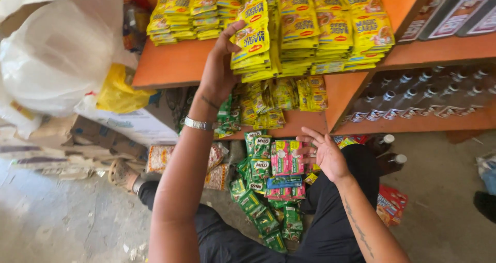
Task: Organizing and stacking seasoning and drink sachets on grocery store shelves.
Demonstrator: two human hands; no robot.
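My left hand [218,67] reaches up to the top orange shelf [170,67] and grips a stack of yellow sachets [252,41], thumb on top. A metal watch sits on that wrist. My right hand [324,152] is lower, fingers spread, touching a pink and green packet strip [287,157] that lies with green sachet strips [258,190] across my lap. More yellow sachet stacks [330,28] fill the top shelf to the right.
The lower shelf holds small yellow packets [289,95]. Dark bottles [413,100] line the shelf at right. A white plastic sack [57,51] and cardboard boxes [124,123] stand at left. Red packets [390,201] lie on the concrete floor [67,221].
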